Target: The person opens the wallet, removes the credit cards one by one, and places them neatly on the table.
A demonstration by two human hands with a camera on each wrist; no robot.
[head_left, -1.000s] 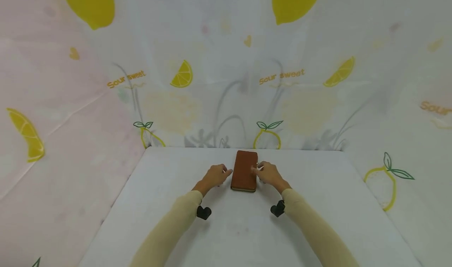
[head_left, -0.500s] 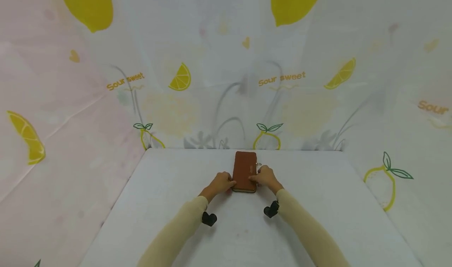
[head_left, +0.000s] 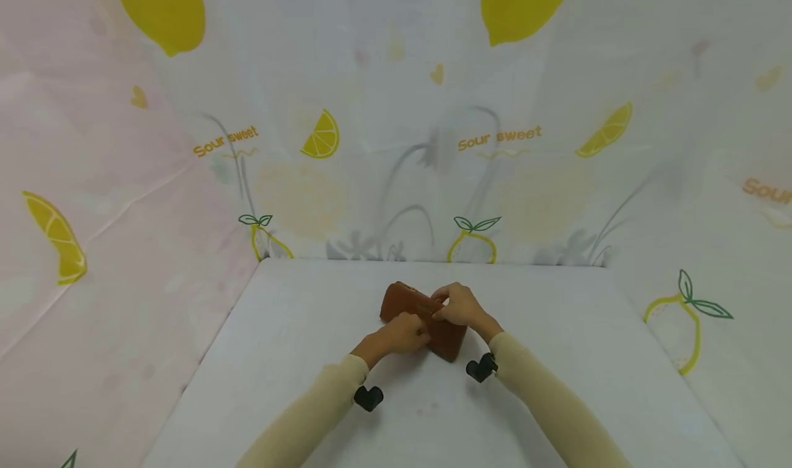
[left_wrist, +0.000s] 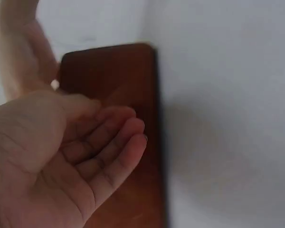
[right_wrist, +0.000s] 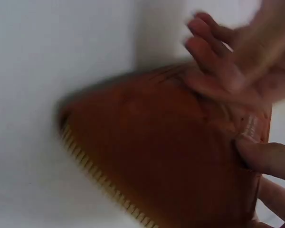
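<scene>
A brown leather zip wallet (head_left: 450, 341) is turned at a slant over the white table in the head view, its face tilted up. My right hand (head_left: 460, 305) grips its far right edge, with the thumb (right_wrist: 268, 159) on the face near small printed lettering and other fingers behind. In front of the wallet is my left hand (head_left: 405, 332), its fingers (left_wrist: 118, 161) loosely bent over the brown face and not wrapped round an edge. A pale zip (right_wrist: 104, 183) runs along one side in the right wrist view.
The white table (head_left: 297, 303) spreads around the wallet, with its far edge against a lemon-print cloth (head_left: 371, 179). Dark wrist cameras sit at the left cuff (head_left: 369, 398) and the right cuff (head_left: 481, 367).
The wallet has turned from nearly straight to a slant, its far end swinging left and its face tilting. My left hand has let go of its left edge and moved across its front.
</scene>
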